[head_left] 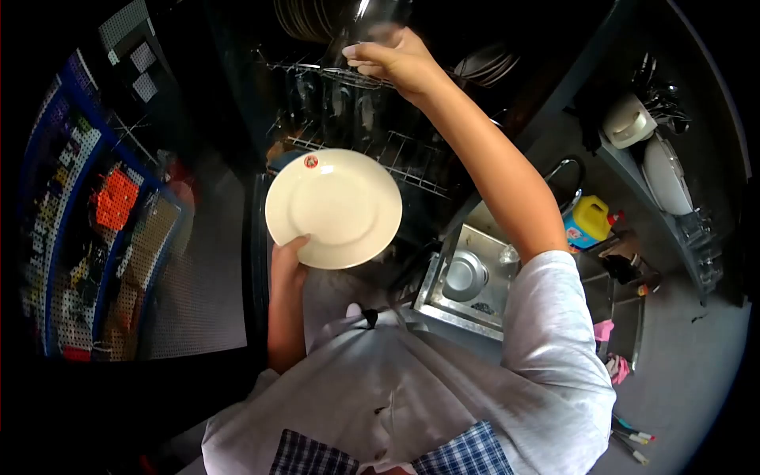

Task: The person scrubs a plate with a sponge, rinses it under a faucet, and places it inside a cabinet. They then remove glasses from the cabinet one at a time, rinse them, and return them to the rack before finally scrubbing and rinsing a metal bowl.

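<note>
A cream plate (340,207) with a small red emblem near its edge is in my left hand (291,257), the thumb lying over its lower rim. My right hand (396,62) reaches up to the wire rack (340,75), its fingers closed around a clear glass (378,20) that is partly blurred and dark. Beneath the rack hang or stand several glasses (336,103), hard to make out. Stacked plates (305,17) stand at the upper left of the rack, and more plates (487,65) are right of my right wrist.
At the right, a metal sink (455,313) holds a metal bowl (465,275). Beside it stand a faucet (582,170) and a yellow bottle (590,220). A shelf (645,186) carries a white mug (629,121) and bowls (665,174). Blue-edged racks (99,277) are at the left.
</note>
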The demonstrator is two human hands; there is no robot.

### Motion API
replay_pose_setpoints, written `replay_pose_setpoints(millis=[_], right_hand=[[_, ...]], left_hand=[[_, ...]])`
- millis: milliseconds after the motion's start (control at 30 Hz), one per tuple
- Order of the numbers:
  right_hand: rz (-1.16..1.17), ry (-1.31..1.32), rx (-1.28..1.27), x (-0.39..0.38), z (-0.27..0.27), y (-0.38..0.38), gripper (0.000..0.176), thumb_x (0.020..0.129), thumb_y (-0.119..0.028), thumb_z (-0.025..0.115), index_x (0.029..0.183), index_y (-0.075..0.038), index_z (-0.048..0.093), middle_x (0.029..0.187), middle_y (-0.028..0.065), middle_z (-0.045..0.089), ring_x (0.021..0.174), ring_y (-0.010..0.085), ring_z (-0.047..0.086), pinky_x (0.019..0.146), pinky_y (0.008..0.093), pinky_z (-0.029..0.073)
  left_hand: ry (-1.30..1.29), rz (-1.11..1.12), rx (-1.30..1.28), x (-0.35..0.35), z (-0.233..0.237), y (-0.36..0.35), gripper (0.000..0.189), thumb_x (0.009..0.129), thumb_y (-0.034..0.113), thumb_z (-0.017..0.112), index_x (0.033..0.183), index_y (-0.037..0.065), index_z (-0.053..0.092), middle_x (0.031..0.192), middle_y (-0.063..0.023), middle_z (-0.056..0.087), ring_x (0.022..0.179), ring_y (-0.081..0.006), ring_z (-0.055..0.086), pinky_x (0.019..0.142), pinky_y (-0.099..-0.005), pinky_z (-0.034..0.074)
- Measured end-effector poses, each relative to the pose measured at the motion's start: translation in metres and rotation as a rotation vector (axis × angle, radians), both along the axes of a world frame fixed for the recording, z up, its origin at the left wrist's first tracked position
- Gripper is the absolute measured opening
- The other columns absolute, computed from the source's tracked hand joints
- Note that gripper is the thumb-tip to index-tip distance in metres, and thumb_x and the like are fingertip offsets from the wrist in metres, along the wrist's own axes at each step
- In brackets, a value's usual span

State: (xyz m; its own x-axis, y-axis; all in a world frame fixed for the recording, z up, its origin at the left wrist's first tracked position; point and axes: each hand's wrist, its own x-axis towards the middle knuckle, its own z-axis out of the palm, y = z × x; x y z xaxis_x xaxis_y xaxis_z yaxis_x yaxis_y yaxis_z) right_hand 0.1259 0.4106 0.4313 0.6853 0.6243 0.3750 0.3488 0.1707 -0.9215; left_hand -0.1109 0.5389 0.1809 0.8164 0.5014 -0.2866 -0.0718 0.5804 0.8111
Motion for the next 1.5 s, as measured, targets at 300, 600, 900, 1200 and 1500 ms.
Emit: replay_pose_setpoints(millis=[300, 600, 900, 1200, 1500], right_hand=[[-0.012, 0.115, 0.087, -0.049, -0.116, 0.014, 0.085, 0.052, -0.011, 0.091, 0.118, 0.002, 0.038, 0.100, 0.0141, 0.058, 0.094, 0.0203, 0.059, 0.087, 0.0363, 0.050], [-0.071, 0.112, 0.091, -0.043, -0.203, 0.002, 0.079, 0.055, -0.011, 0.086, 0.119, -0.003, 0.039, 0.113, 0.0124, 0.056, 0.108, 0.0235, 0.056, 0.094, 0.0381, 0.044], [-0.127, 0.255, 0.177, -0.034, -0.261, 0.006, 0.086, 0.054, -0.010, 0.090, 0.121, -0.003, 0.038, 0.102, 0.0078, 0.055, 0.096, 0.0173, 0.057, 0.087, 0.0338, 0.048], [-0.215, 0.377, 0.145, -0.014, -0.254, -0.011, 0.073, 0.062, 0.002, 0.083, 0.119, -0.004, 0.038, 0.103, 0.0092, 0.054, 0.093, 0.0175, 0.059, 0.084, 0.0348, 0.052], [-0.301, 0.312, 0.036, 0.004, -0.246, -0.013, 0.075, 0.057, -0.005, 0.089, 0.113, -0.003, 0.038, 0.096, 0.0078, 0.053, 0.088, 0.0164, 0.058, 0.080, 0.0333, 0.053]], left_hand=[[0.025, 0.020, -0.030, -0.003, 0.011, -0.006, 0.055, 0.078, -0.006, 0.057, 0.132, -0.004, 0.044, 0.124, -0.0204, 0.055, 0.110, -0.0335, 0.057, 0.091, -0.0407, 0.048], [0.056, 0.059, 0.005, 0.000, 0.006, -0.014, 0.053, 0.078, -0.008, 0.055, 0.131, -0.003, 0.046, 0.122, -0.0180, 0.056, 0.110, -0.0305, 0.058, 0.089, -0.0381, 0.050], [0.096, 0.020, 0.027, -0.006, -0.002, -0.010, 0.049, 0.077, -0.007, 0.057, 0.126, -0.004, 0.050, 0.116, -0.0156, 0.059, 0.104, -0.0285, 0.060, 0.085, -0.0377, 0.051], [0.117, -0.029, 0.026, -0.023, -0.011, 0.002, 0.055, 0.077, -0.008, 0.054, 0.131, -0.004, 0.044, 0.120, -0.0167, 0.056, 0.107, -0.0286, 0.058, 0.088, -0.0371, 0.050], [0.087, -0.021, -0.009, -0.023, -0.019, 0.006, 0.055, 0.077, -0.007, 0.057, 0.130, -0.004, 0.045, 0.121, -0.0166, 0.056, 0.109, -0.0289, 0.058, 0.089, -0.0368, 0.050]])
